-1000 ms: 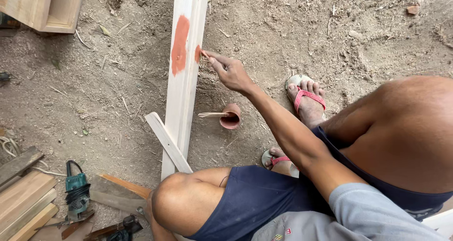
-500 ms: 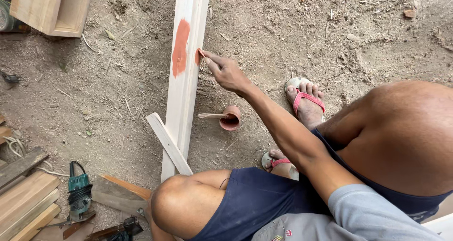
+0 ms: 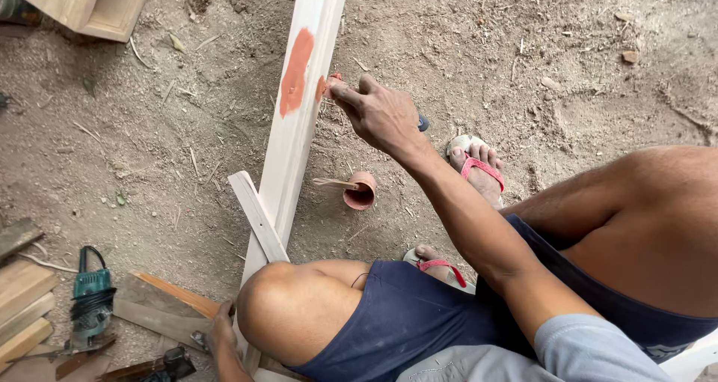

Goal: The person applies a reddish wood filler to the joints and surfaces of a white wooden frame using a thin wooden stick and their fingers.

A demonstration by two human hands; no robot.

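Right hand (image 3: 381,114) outstretched, fingers (image 3: 340,92) pinched; left hand (image 3: 221,328) low.

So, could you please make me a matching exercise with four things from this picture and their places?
Things:
1. right hand
2. small cup
3. green power tool
4. left hand

Places:
A. on the ground at lower left, beside wood pieces
B. at the edge of the white board, next to the orange patch
C. low on the board, beside the knee
D. on the ground, right of the board

Pairs: 1-B, 2-D, 3-A, 4-C
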